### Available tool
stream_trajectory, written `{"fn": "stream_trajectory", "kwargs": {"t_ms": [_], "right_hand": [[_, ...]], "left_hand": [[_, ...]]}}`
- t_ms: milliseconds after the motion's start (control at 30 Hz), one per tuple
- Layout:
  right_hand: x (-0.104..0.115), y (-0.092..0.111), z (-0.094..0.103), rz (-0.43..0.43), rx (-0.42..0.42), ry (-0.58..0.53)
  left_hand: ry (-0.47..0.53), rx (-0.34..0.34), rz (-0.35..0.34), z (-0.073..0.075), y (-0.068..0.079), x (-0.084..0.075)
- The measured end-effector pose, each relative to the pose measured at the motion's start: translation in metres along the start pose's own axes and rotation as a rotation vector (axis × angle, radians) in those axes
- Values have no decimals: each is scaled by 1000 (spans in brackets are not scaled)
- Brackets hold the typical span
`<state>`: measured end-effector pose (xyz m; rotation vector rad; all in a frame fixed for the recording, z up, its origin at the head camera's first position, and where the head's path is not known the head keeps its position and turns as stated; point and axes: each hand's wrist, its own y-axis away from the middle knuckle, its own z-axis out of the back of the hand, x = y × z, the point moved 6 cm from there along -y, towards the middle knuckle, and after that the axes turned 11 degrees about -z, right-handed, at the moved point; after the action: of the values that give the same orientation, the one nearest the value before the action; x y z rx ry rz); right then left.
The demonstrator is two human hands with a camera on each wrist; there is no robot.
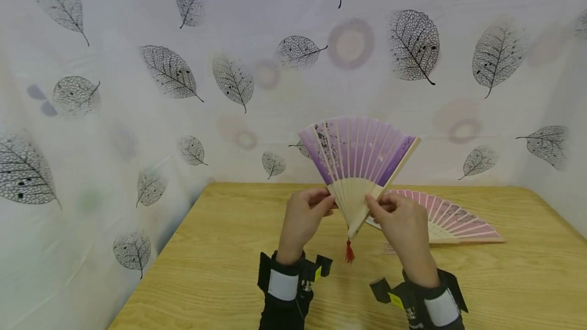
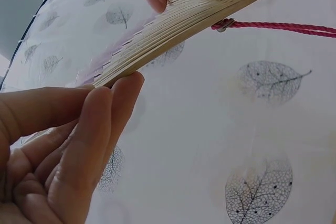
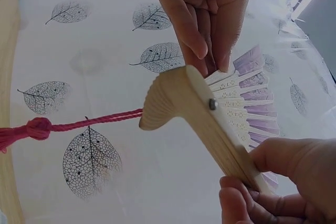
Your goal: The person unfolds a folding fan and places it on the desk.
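Observation:
A purple folding fan (image 1: 357, 152) is spread partway, held upright above the table. Its ribs are pale wood, and a red tassel (image 1: 349, 252) hangs from the pivot end. My left hand (image 1: 302, 220) pinches the left edge of the ribs between thumb and fingers. On the other side my right hand (image 1: 403, 225) grips the thick right guard stick, where several ribs lie stacked together. The right wrist view shows the metal rivet (image 3: 213, 104) and the red cord (image 3: 94, 121). Behind the right hand, a pink folding fan (image 1: 458, 218) lies spread on the table, partly hidden.
The wooden table (image 1: 220, 248) reaches back to a white curtain (image 1: 257, 9) printed with dark leaf skeletons, which also hangs along the left and right sides. Each wrist wears a black strap (image 1: 284, 284) with a small camera.

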<state>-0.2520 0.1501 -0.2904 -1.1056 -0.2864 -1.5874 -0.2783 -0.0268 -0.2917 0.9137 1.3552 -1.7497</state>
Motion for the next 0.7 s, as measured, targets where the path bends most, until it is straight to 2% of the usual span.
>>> {"fn": "stream_trajectory", "kwargs": {"t_ms": [467, 700], "right_hand": [[-1, 0, 0, -38, 12, -37], [-1, 0, 1, -63, 45, -54]], "left_hand": [[23, -31, -13, 5, 1, -7], [30, -40, -21, 8, 1, -8]]}}
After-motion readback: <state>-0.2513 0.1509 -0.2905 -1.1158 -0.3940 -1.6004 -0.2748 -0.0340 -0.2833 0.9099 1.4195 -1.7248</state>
